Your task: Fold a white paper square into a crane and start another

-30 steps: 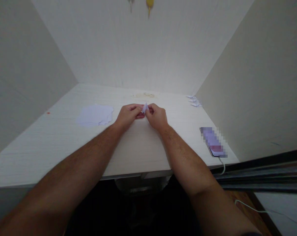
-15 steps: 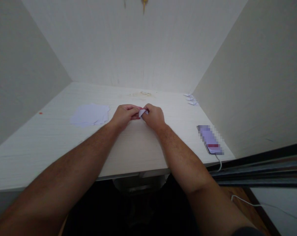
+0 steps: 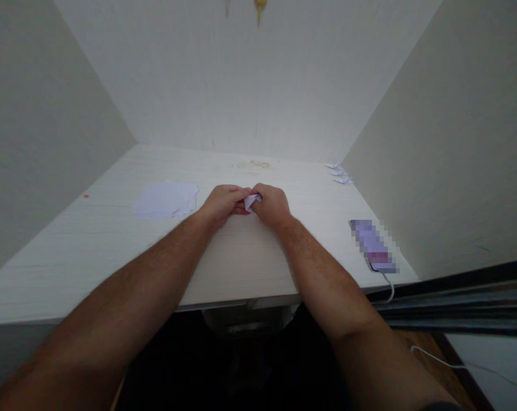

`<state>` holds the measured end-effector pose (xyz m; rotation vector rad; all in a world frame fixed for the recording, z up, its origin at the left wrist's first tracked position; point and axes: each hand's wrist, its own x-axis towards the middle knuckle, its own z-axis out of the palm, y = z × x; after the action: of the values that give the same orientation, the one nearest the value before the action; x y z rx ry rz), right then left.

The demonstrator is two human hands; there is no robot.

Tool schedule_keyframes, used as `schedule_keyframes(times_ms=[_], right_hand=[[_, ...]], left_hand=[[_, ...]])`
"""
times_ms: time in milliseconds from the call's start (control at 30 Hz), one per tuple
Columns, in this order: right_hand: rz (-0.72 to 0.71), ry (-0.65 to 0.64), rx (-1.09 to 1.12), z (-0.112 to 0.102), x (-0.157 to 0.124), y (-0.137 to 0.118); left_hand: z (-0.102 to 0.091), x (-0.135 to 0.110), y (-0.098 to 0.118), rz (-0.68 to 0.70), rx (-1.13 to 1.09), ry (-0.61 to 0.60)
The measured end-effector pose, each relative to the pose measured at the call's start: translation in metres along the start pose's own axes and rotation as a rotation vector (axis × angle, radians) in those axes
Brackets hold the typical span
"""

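My left hand (image 3: 222,202) and my right hand (image 3: 272,204) meet at the middle of a white desk (image 3: 113,240). Both pinch one small folded piece of pale paper (image 3: 252,200) between their fingertips, just above the desk top. Most of the paper is hidden by the fingers. A loose stack of pale paper sheets (image 3: 166,200) lies flat to the left of my left hand.
A phone (image 3: 373,245) with a white cable lies at the desk's right edge. Several small folded paper pieces (image 3: 339,173) sit in the far right corner. White walls close the desk on three sides. A yellow object (image 3: 259,7) hangs at the top.
The folded paper, upright between my fingertips a second ago, now lies lower and is more covered by my fingers. Both hands stay together at the same spot.
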<state>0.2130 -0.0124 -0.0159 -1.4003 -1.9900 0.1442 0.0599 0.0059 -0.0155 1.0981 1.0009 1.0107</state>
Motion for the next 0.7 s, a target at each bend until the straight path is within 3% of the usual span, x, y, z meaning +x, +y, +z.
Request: schedule_keyframes(times_ms=[300, 700], right_hand=[[0.159, 0.099, 0.395, 0.007, 0.005, 0.005], [0.36, 0.139, 0.744, 0.009, 0.011, 0.01]], left_hand=[[-0.004, 0.004, 0.0, 0.069, -0.033, 0.091], [-0.004, 0.002, 0.003, 0.118, -0.071, 0.066]])
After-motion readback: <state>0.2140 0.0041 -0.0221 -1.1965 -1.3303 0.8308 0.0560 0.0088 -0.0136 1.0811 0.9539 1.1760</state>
